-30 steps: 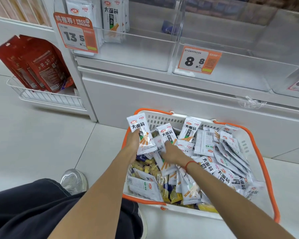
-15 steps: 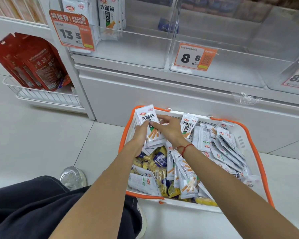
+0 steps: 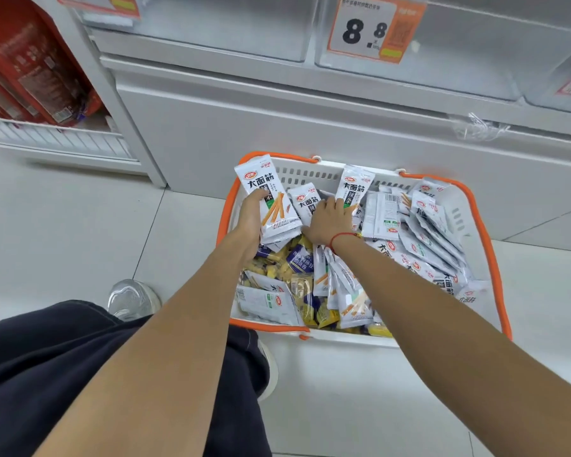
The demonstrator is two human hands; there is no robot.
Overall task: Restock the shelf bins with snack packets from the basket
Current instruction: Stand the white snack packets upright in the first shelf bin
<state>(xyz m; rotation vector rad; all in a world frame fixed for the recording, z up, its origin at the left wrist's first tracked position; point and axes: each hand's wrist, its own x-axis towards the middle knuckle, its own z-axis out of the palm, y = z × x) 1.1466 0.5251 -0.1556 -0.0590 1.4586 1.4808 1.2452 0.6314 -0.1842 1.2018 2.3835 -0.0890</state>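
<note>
A white basket with an orange rim point(image 3: 475, 206) stands on the floor below the shelf, full of white snack packets and some yellow and blue ones. My left hand point(image 3: 252, 219) holds a small stack of white packets point(image 3: 271, 199) upright over the basket's far left corner. My right hand point(image 3: 328, 222) reaches into the far middle of the basket, its fingers on two more white packets point(image 3: 355, 186); whether they grip them is hidden. The clear shelf bins point(image 3: 459, 61) hang above, the middle one with an 8.8 price tag point(image 3: 373, 28).
Red packets point(image 3: 30, 67) lean in a white wire rack point(image 3: 56, 140) at the left. The white shelf base point(image 3: 310, 127) stands right behind the basket. My dark trouser leg point(image 3: 47, 374) and a shoe point(image 3: 132, 298) are at the lower left on the tiled floor.
My right hand has left the stack in my left hand and moved right onto other packets. The view has dropped, so the upper bins are mostly out of frame.
</note>
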